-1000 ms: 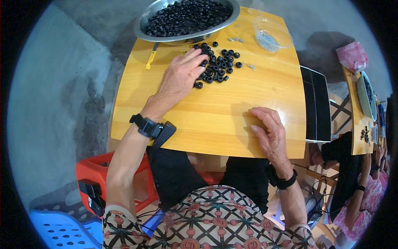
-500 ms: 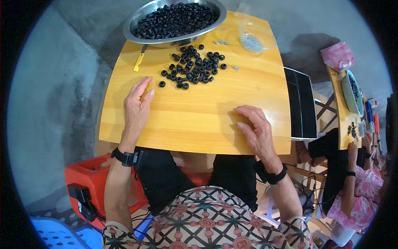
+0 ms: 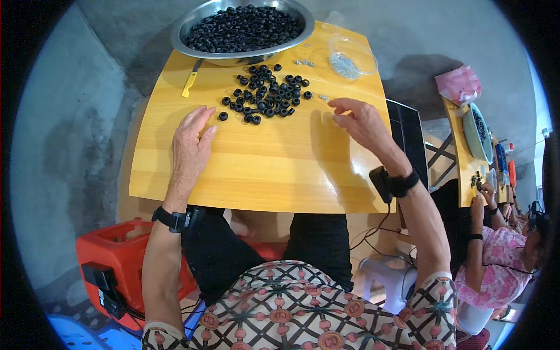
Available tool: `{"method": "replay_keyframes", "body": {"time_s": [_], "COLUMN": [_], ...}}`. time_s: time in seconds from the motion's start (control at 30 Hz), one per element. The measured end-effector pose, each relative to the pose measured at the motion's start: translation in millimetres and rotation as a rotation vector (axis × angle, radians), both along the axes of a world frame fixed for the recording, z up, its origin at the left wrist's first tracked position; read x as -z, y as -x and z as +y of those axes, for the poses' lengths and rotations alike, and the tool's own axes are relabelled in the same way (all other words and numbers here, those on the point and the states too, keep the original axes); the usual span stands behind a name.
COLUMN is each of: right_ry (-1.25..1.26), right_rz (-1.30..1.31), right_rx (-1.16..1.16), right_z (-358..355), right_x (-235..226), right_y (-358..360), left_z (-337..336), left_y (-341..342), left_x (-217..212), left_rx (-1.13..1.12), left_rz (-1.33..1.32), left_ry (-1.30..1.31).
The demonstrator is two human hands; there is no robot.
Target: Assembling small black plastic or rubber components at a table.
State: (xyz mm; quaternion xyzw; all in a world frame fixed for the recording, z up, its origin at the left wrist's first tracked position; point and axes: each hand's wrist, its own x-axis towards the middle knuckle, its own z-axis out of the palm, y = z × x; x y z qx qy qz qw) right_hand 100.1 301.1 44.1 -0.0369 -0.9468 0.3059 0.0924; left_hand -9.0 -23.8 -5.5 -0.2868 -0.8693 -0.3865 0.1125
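Note:
My left hand [image 3: 191, 140] rests on the yellow wooden table [image 3: 262, 175], fingers slightly spread and nothing in them. Just beyond it lies a loose pile of small black ring-shaped parts [image 3: 269, 109], with one black ring [image 3: 223, 116] closest to the fingertips. My right hand [image 3: 364, 125] is held out over the table's right side, thumb and fingers apart and empty. Its fingertips are close to a few small silvery metal pieces [image 3: 324, 97], probably screws. More such metal pieces [image 3: 304, 63] lie farther back.
A metal basin [image 3: 309, 32] full of black rings stands at the back. Right of it is a clear plastic tub [image 3: 373, 61] of small metal pieces. A yellow-handled tool [image 3: 189, 85] lies at the back left. At far right a co-worker [image 3: 496, 256] sits at another table.
My right hand has moved forward from near the table's front, toward the small metal pieces. My left hand has stayed almost in place. The whole view has shifted slightly.

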Motion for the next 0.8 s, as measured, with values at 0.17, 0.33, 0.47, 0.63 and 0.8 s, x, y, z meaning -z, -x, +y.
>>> {"method": "replay_keyframes", "body": {"time_s": [0.17, 0.33, 0.47, 0.63, 0.8], "right_ry": [-0.148, -0.151, 0.135, 0.375, 0.182], "right_rz": [-0.013, -0.027, -0.018, -0.071, -0.065], "right_rx": [0.036, 0.045, 0.09, 0.192, 0.224], "right_z": [5.5, 4.5, 6.8, 12.9, 8.7], "right_x": [13.4, 15.4, 19.8, 23.7, 22.7], "right_y": [21.5, 17.4, 9.9, 12.1, 18.8], "left_z": [0.3, -1.1, -0.1, -0.3, -1.1], "left_y": [0.2, 0.5, 1.0, 1.4, 1.4], "left_x": [-1.9, -1.9, -0.1, -0.7, 0.0], "left_rx": [-0.007, -0.018, -0.016, -0.023, -0.011], "left_rz": [-0.012, 0.005, -0.01, -0.008, -0.022], "left_ry": [0.043, 0.035, 0.004, 0.031, 0.017]}}
